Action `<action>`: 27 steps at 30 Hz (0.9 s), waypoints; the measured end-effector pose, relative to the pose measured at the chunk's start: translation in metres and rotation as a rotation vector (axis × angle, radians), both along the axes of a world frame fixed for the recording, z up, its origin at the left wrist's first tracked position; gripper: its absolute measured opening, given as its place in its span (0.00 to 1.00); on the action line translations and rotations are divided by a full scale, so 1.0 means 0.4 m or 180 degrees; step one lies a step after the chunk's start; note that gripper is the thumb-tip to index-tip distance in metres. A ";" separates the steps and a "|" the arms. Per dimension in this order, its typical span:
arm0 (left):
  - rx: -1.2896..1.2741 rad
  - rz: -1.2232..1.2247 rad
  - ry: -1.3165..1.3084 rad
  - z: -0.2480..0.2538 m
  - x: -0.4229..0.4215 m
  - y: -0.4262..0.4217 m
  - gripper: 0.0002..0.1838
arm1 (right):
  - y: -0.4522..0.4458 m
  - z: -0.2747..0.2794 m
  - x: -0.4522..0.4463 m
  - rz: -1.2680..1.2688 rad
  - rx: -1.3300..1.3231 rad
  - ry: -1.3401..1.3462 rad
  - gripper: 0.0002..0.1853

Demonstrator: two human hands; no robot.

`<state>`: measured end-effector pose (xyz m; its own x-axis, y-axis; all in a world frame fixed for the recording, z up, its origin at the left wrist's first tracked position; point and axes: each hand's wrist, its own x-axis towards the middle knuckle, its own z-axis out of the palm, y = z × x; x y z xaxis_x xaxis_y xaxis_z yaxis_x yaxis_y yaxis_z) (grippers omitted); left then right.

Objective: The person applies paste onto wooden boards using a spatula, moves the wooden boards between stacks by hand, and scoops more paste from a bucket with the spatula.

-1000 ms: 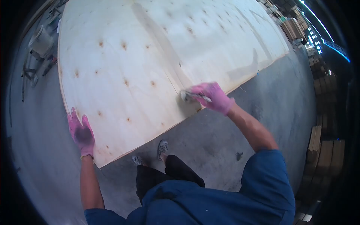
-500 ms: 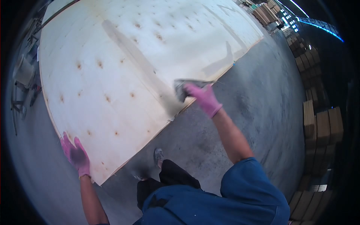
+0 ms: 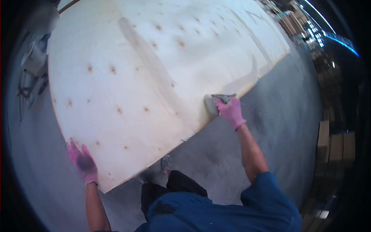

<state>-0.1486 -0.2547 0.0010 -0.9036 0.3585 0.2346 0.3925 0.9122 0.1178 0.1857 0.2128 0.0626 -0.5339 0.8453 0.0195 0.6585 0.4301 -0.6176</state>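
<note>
A large pale plywood sheet (image 3: 154,127) with brown knots and greyish filler bands lies in front of me. My right hand (image 3: 232,113), in a pink glove, is closed around a putty knife (image 3: 211,104) at the near edge of the sheet. The knife's wide blade appears to touch the surface, close to a grey smear. My left hand (image 3: 84,161), also gloved in pink with a dark patch on its back, rests at the sheet's left edge by the near corner. Its fingers are stretched out and the thumb is apart, holding nothing.
Grey concrete floor (image 3: 278,116) runs along the near and right sides of the sheet. Stacks of brown boards (image 3: 335,148) stand at the right. At the left is a pale container (image 3: 34,58) on a metal frame. My shoe (image 3: 165,162) is below the near edge.
My right hand has moved right along the near edge with the putty knife. My left hand stays at the left edge. The view has shifted slightly.
</note>
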 end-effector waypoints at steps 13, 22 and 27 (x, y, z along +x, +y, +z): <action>0.0357 -0.0230 -0.0257 0.014 -0.004 -0.015 0.32 | -0.133 -0.004 -0.308 0.3214 0.1076 -0.0284 0.18; 0.0397 -0.0381 -0.0501 0.040 -0.003 -0.035 0.37 | -0.570 0.042 -0.219 0.1890 0.0466 -0.0251 0.15; 0.0484 -0.1002 -0.0949 0.071 -0.042 -0.125 0.41 | -0.525 0.044 -0.388 -0.0005 -0.1741 0.1516 0.11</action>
<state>-0.1654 -0.3048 0.0295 -0.7922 0.6080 0.0521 0.5764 0.7176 0.3909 0.0305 0.0028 0.0803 -0.5715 0.8014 -0.1762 0.2648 -0.0232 -0.9640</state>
